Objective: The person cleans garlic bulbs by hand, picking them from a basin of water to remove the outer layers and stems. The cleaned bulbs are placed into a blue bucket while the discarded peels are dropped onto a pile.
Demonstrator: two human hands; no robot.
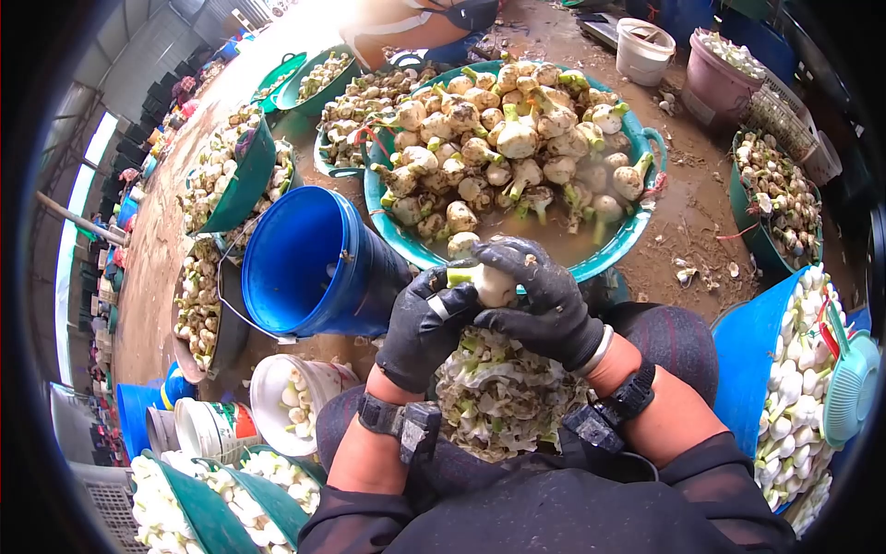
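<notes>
A worker's two black-gloved hands close around a single pale bulb (489, 283) held just above the lap. The left hand (423, 328) grips it from below and the side, fingers curled tight; the right hand (544, 295) wraps over the top, thumb pressed against the bulb's white flesh. A band with a small device is strapped at each wrist. Directly beneath the hands, a heap of trimmed peelings (498, 392) fills the lap. Just beyond the fingertips sits a wide teal basin (646, 138) of muddy water piled with unpeeled bulbs, green stubs showing. A blue bucket (314, 263) lies tipped on its side to the left of the hands, with a white pail (291, 392) nearer the left elbow. To the right of the right forearm, a blue tub (748, 360) holds cleaned white bulbs.
</notes>
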